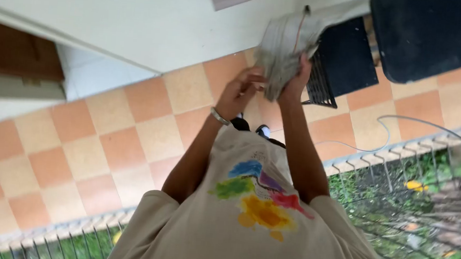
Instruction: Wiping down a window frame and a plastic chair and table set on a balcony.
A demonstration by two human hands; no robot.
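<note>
Grey crumpled cloth, bundled, with a thin brownish cord running down its upper part. It is held up in front of the body, above the tiled floor and just left of a black wire rack.

Right hand: closed around the cloth's lower right edge, fingers wrapped into the folds, thumb side hidden.

Left hand: fingers curled, tips touching the cloth's lower left edge. Whether it pinches the fabric or only rests against it, cannot tell. Metal band on this wrist.

Both forearms rise from a beige T-shirt with blue, green, yellow, red and purple splashes on the chest. Toes of dark shoes show just below the hands.

Surroundings: floor tiles in orange and cream check. Large dark object at upper right, beside the rack. White cable loops across the tiles toward a metal railing, with green plants beyond it. White wall upper left.
</note>
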